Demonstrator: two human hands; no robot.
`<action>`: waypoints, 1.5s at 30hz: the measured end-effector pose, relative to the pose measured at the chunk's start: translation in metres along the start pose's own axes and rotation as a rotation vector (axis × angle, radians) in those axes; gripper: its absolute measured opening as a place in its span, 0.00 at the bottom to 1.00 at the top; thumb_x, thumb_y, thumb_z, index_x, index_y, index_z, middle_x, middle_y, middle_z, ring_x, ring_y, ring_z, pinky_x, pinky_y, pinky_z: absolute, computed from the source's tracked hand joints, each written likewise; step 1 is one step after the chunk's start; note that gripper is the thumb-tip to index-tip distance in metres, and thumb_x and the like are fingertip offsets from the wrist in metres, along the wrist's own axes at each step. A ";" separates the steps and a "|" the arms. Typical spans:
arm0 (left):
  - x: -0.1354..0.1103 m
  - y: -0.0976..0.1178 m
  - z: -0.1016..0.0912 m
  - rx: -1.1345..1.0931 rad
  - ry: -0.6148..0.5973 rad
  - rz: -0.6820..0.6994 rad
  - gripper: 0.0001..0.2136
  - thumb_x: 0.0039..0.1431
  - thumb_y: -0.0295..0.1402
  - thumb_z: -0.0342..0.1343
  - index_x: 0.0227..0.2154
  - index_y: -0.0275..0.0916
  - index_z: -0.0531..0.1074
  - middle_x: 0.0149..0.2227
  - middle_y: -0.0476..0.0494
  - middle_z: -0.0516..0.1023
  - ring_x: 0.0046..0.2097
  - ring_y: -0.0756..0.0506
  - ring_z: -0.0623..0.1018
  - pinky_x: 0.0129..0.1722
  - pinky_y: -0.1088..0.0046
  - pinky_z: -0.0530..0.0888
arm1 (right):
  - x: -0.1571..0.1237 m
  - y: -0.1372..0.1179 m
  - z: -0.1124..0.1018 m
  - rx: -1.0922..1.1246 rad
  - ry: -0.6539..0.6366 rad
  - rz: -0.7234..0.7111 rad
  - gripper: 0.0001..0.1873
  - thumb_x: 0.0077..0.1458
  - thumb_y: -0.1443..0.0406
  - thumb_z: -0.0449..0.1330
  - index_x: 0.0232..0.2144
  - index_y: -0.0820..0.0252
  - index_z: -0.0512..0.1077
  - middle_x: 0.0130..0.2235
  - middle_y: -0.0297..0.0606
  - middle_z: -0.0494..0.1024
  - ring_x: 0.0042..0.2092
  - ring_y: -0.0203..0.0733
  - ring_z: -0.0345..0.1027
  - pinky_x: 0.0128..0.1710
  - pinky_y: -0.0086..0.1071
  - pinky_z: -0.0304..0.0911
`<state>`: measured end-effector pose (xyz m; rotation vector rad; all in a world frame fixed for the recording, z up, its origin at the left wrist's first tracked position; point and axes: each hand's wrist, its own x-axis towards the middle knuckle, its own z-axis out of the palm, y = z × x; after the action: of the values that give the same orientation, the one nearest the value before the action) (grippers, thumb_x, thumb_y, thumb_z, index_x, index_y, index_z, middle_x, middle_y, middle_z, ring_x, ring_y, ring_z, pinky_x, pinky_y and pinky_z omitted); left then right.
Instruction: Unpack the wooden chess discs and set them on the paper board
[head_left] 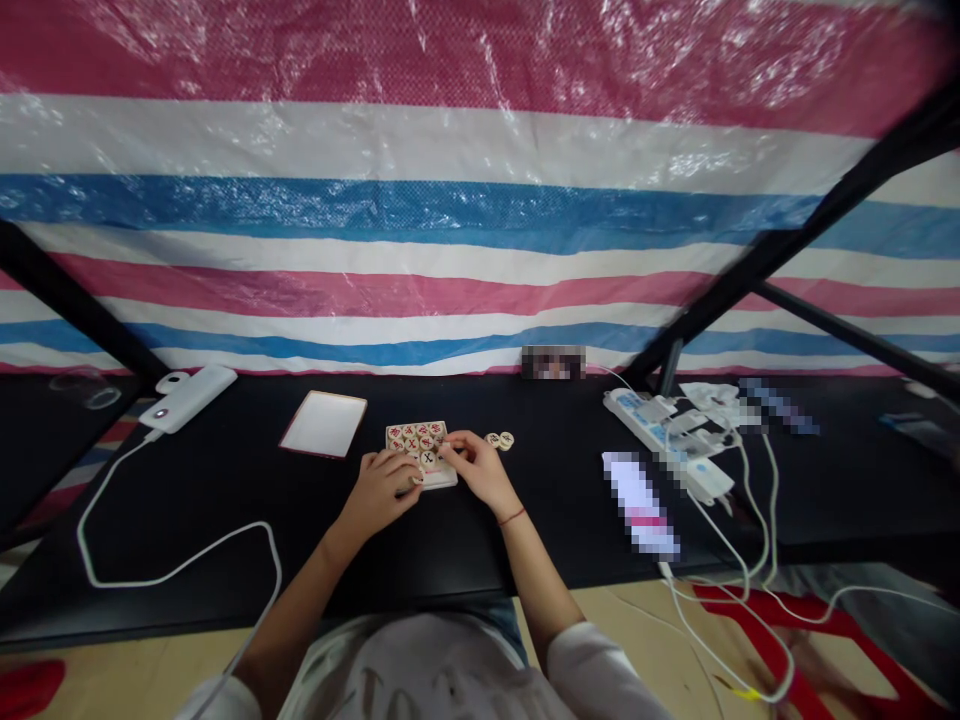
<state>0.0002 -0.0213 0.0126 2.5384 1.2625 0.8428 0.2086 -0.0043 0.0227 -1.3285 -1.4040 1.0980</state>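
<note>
A small white box (439,478) sits on the black table, holding rows of round Chinese chess pieces (412,443) with red and black characters. My left hand (382,490) is curled over the box's left side. A chess piece (417,479) shows at its fingertips. From the right, my right hand (478,468) reaches over the box, fingers pinched at a piece near its right edge. The fingers partly cover that piece. Two loose chess pieces (500,440) lie just beyond my right hand.
A box lid (324,424) lies to the left, white inside. Further left is a white power bank (187,398) with a cable. On the right are a phone (640,505), a power strip (667,440) and tangled white cables. Striped sheeting (420,290) hangs behind the table.
</note>
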 end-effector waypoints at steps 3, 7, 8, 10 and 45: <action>-0.002 -0.001 0.000 0.073 -0.017 0.029 0.04 0.59 0.33 0.56 0.33 0.44 0.76 0.41 0.47 0.79 0.46 0.43 0.72 0.45 0.61 0.64 | -0.002 0.002 0.000 -0.022 -0.012 0.011 0.19 0.49 0.54 0.63 0.38 0.60 0.72 0.36 0.36 0.77 0.23 0.29 0.57 0.24 0.25 0.56; -0.006 -0.005 0.001 0.127 0.002 0.041 0.05 0.57 0.36 0.58 0.35 0.45 0.76 0.45 0.45 0.77 0.47 0.41 0.70 0.43 0.61 0.64 | -0.009 -0.006 0.006 -0.149 -0.045 -0.035 0.15 0.49 0.56 0.64 0.37 0.58 0.73 0.33 0.34 0.77 0.25 0.32 0.62 0.28 0.27 0.60; -0.007 -0.006 0.001 0.133 0.007 0.041 0.05 0.57 0.36 0.58 0.36 0.45 0.76 0.45 0.45 0.76 0.47 0.41 0.70 0.43 0.61 0.64 | -0.012 -0.009 0.009 -0.212 -0.053 -0.058 0.14 0.49 0.57 0.64 0.37 0.58 0.73 0.33 0.34 0.77 0.26 0.33 0.64 0.29 0.27 0.60; -0.009 -0.007 0.001 0.138 0.028 0.031 0.08 0.56 0.37 0.59 0.38 0.45 0.76 0.45 0.43 0.76 0.47 0.41 0.70 0.44 0.61 0.64 | -0.018 -0.017 0.016 -0.366 -0.074 -0.104 0.11 0.51 0.57 0.64 0.35 0.56 0.73 0.33 0.34 0.77 0.30 0.36 0.67 0.32 0.28 0.61; -0.005 -0.002 -0.003 -0.016 0.108 -0.067 0.13 0.59 0.36 0.55 0.47 0.44 0.73 0.49 0.41 0.72 0.52 0.41 0.70 0.52 0.60 0.68 | 0.009 -0.008 -0.047 -1.064 -0.031 0.081 0.12 0.60 0.69 0.52 0.43 0.59 0.73 0.46 0.43 0.75 0.38 0.42 0.73 0.36 0.31 0.62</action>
<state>-0.0053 -0.0247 0.0122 2.4529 1.3588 0.9823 0.2526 0.0056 0.0404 -2.0914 -2.0813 0.3557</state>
